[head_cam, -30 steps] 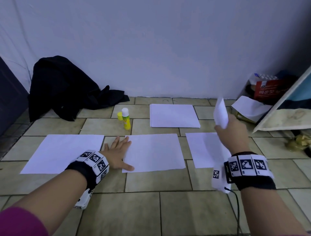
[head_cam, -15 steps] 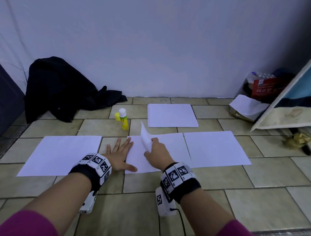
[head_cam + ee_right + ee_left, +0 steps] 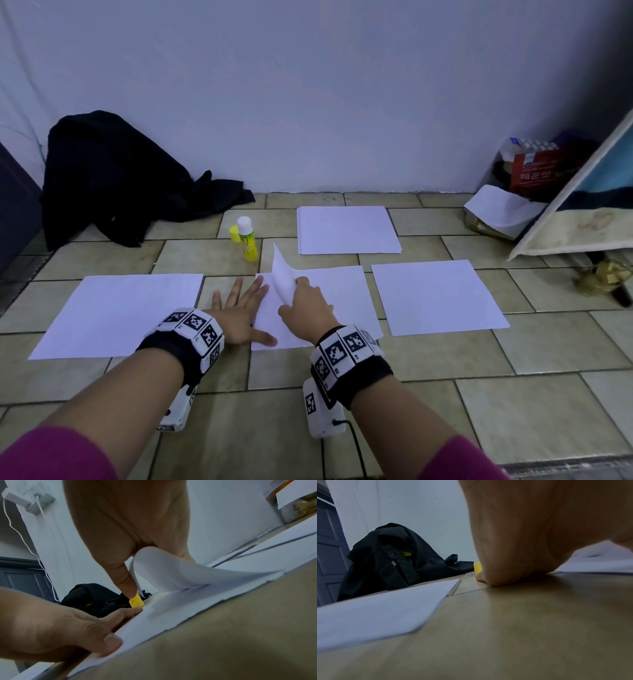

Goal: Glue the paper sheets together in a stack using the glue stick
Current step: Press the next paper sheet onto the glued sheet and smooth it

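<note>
Person on tiled floor [image 3: 394, 387] mid-stacking: left hand [image 3: 239, 313] flat, fingers spread, pins middle sheet's [image 3: 337, 301] left edge; right hand [image 3: 305, 305] pinches curled loose sheet [image 3: 282, 274] above it. Glue stick [image 3: 247, 238] stands uncapped behind, untouched. Next, likely: align corners, lower, smooth flat.
</note>
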A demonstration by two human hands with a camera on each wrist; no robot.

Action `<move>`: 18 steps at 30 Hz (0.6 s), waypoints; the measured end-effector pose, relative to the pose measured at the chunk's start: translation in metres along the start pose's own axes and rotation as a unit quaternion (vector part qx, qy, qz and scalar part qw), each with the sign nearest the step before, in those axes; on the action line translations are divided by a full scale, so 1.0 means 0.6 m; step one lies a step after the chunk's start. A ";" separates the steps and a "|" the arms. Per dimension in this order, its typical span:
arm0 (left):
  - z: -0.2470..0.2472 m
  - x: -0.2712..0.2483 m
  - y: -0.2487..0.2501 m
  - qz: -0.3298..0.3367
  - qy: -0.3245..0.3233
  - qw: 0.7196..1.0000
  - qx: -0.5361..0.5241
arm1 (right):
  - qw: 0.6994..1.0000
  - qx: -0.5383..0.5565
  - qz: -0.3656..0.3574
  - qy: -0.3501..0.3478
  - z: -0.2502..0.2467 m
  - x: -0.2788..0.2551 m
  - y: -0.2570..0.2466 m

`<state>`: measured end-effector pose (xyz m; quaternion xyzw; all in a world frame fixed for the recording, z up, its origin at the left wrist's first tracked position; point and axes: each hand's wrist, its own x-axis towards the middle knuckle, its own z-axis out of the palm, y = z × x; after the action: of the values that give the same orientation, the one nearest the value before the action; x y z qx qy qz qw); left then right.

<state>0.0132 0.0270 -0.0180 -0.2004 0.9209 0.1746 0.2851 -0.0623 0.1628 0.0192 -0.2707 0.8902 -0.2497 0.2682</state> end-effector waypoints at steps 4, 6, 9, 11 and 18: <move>0.001 0.000 0.000 -0.002 0.003 1.000 0.006 | 1.000 0.003 0.000 -0.001 0.002 0.000 -0.002; 0.001 0.000 0.000 -0.003 0.003 1.000 0.009 | 1.000 0.002 0.001 -0.001 0.003 0.001 -0.002; -0.001 0.000 0.001 -0.002 -0.004 1.000 0.009 | 1.000 0.005 -0.001 -0.001 0.002 0.001 0.000; -0.002 0.000 0.001 -0.002 -0.008 1.000 0.009 | 1.000 0.008 -0.003 -0.005 0.002 0.002 0.003; -0.001 0.001 0.000 -0.002 -0.006 1.000 0.007 | 1.000 0.008 -0.004 -0.012 0.002 0.001 0.005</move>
<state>0.0127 0.0266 -0.0179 -0.1990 0.9201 0.1685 0.2922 -0.0632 0.1640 0.0162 -0.2747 0.8839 -0.2547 0.2799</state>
